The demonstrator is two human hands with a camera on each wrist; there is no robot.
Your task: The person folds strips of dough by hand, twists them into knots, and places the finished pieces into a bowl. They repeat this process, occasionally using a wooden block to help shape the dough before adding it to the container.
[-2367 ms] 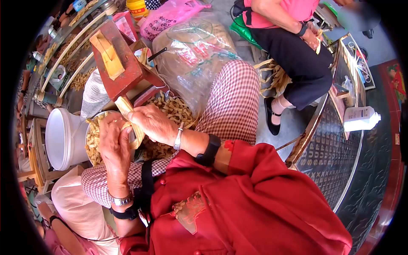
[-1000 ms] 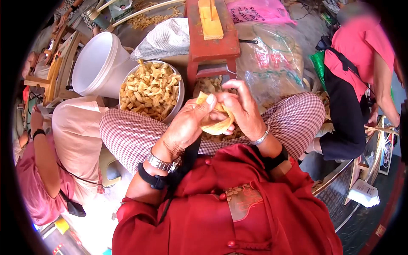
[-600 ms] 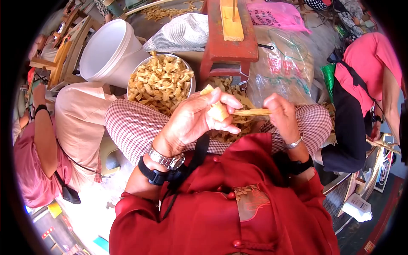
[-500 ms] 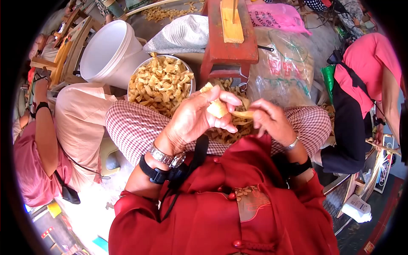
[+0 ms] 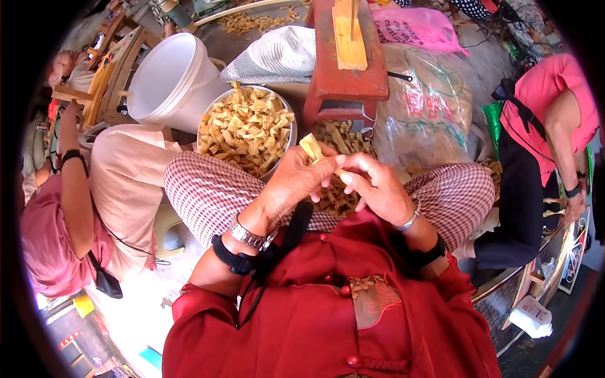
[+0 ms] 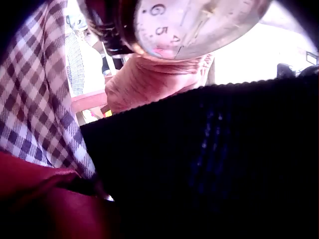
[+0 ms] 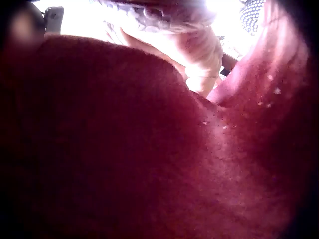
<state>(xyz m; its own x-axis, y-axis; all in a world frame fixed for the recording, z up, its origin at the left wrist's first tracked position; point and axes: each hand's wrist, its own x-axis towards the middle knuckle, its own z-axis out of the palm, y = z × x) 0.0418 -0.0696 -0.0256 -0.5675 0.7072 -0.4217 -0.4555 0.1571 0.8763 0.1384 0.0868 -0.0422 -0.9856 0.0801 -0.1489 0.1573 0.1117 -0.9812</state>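
Note:
In the head view my left hand (image 5: 291,181) grips a folded yellowish dried strip (image 5: 311,147), whose end sticks up above the fingers. Close beside it, my right hand (image 5: 380,192) pinches the strip's other end between thumb and fingers. Both hands meet over the lap, and much of the strip is hidden inside them. Below lies a heap of loose brownish strips (image 5: 337,205). A round metal basin (image 5: 293,129) full of small knotted yellow pieces (image 5: 242,126) stands left of the hands. The wrist views show mostly a watch (image 6: 199,25), a dark band and red sleeve (image 7: 124,139).
Behind the hands stands a red stool (image 5: 346,88) bearing a wooden block (image 5: 348,44) with an upright stick. A white bucket (image 5: 167,82) and a mesh sack (image 5: 277,57) are at the back left, a clear plastic bag (image 5: 428,101) at right. People sit on both sides.
My hands came from the stool side to the lap with the strip. The right hand drew its end out sideways, then came back against the left hand.

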